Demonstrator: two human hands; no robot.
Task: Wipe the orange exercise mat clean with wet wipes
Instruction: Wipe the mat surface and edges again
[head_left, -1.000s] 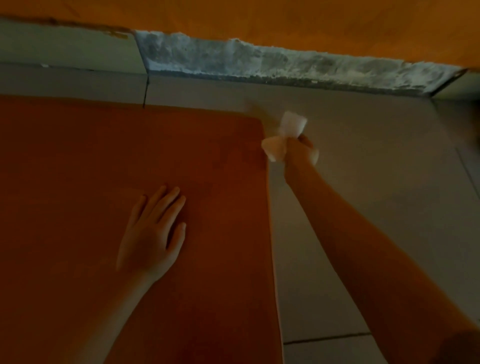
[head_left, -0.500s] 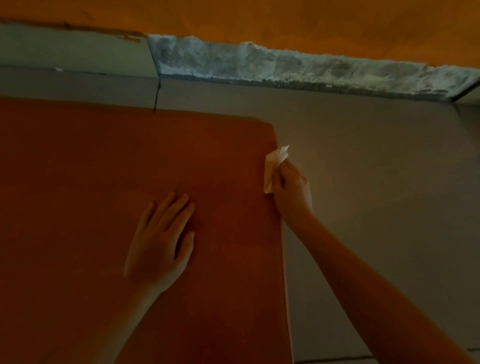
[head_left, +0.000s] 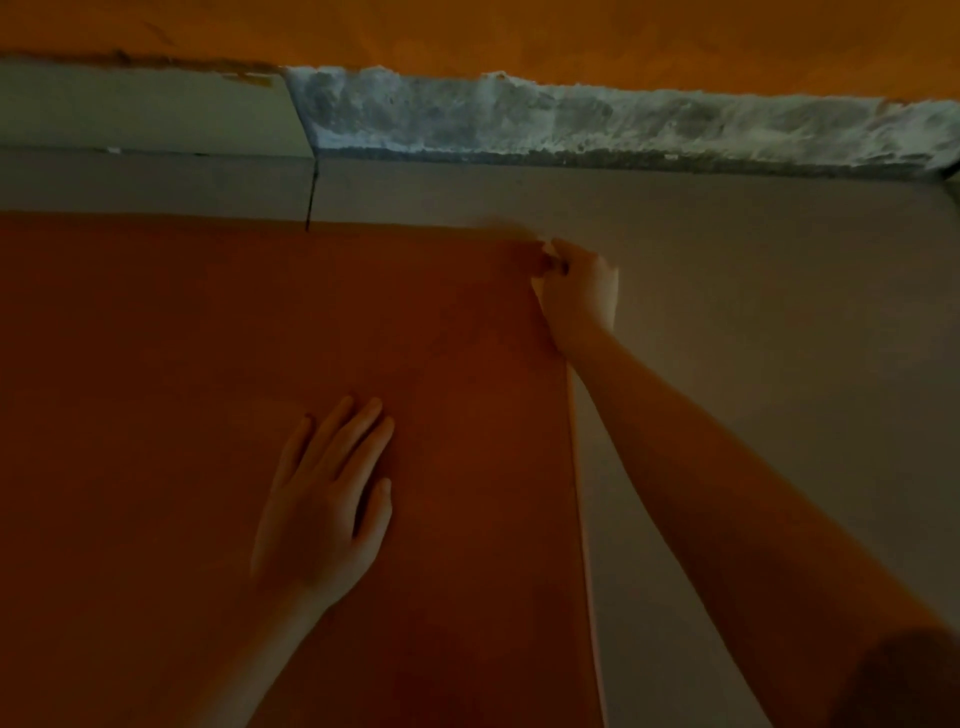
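My right hand (head_left: 576, 291) at mat (head_left: 208, 364) far corner, grip curled round wet wipe (head_left: 545, 244), mostly hidden; left hand (head_left: 322, 499) flat, pinning mat. Press firmly, overlap strokes.

From where I stand, nothing here can be read: no lettering, label, brand mark, number or sign shows on any surface in this dim view.
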